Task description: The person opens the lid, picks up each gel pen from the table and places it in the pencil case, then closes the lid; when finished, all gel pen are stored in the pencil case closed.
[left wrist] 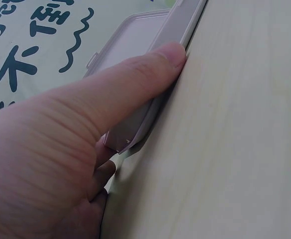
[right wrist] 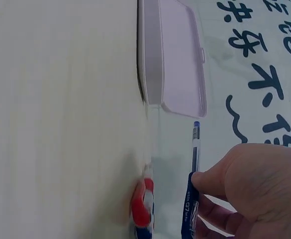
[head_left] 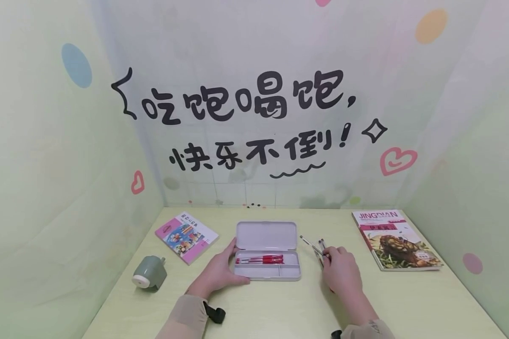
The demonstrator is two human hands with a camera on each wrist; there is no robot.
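Observation:
An open pencil case [head_left: 268, 272], pale lilac, lies with its lid [head_left: 266, 235] tipped back. Several red pens [head_left: 267, 259] rest in its rear compartment. My left hand [head_left: 220, 273] grips the case's left end; the thumb [left wrist: 150, 69] presses along its front edge. To the right of the case, my right hand [head_left: 342, 273] pinches a clear-barrelled blue pen [right wrist: 195, 154] between thumb and fingers, its tip pointing toward the case. Below that hand lie other pens [right wrist: 142, 211] with red and blue parts, partly hidden, so I cannot tell how many.
A grey-green pencil sharpener [head_left: 150, 273] stands at the left of the table [head_left: 275, 310]. Behind it lies a pink-and-blue booklet [head_left: 186, 238]. A thicker magazine [head_left: 396, 240] lies at the right. A printed wall sheet [head_left: 254, 117] rises behind the table.

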